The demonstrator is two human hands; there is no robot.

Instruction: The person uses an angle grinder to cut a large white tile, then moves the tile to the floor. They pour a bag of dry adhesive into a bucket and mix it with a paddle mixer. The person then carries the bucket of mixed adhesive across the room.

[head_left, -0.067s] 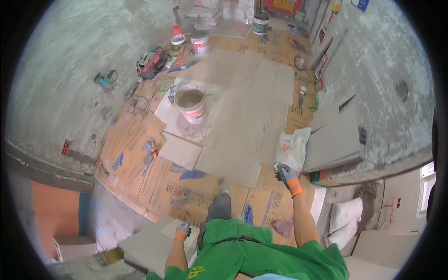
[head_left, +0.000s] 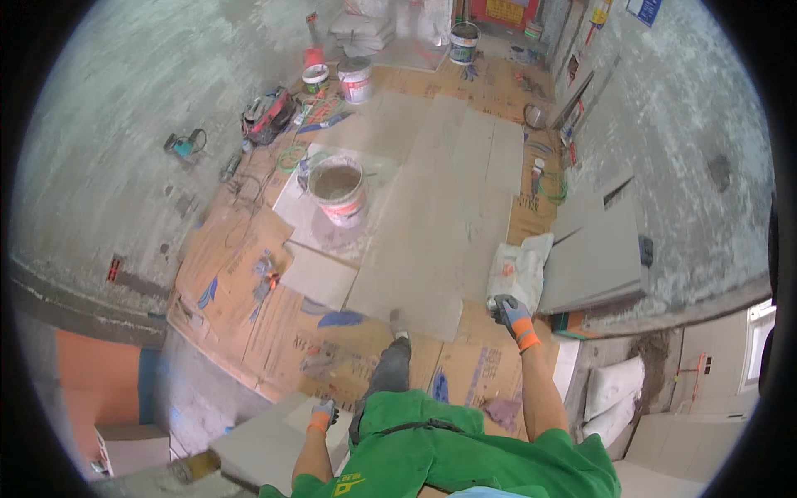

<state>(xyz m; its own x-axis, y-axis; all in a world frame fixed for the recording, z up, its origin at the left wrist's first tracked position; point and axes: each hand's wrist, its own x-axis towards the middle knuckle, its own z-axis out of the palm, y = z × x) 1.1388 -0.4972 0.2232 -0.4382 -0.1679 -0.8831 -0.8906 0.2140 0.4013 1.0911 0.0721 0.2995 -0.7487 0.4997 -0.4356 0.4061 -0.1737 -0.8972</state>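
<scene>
My right hand (head_left: 509,310), in a grey and orange work glove, is closed on the near end of a white plastic bag (head_left: 520,261). The bag hangs bunched from the fingers, with an orange-red mark on its front; its contents are hidden. Down beside my left hip, my left hand (head_left: 324,412) wears a matching glove. Its fingers look curled in, and nothing shows in them. Large grey boards or tiles (head_left: 280,432) lie below that hand.
Cardboard sheets (head_left: 237,266) and grey tiles (head_left: 423,199) cover the floor. Ahead to the left stands a bucket of grey mix (head_left: 339,195). Large slabs (head_left: 596,249) lean on the right wall. A red tool bag (head_left: 270,114), cables and more buckets line the left and far sides.
My foot has come a little further forward over the cardboard. The white bag sits slightly lower in view, still in my right hand.
</scene>
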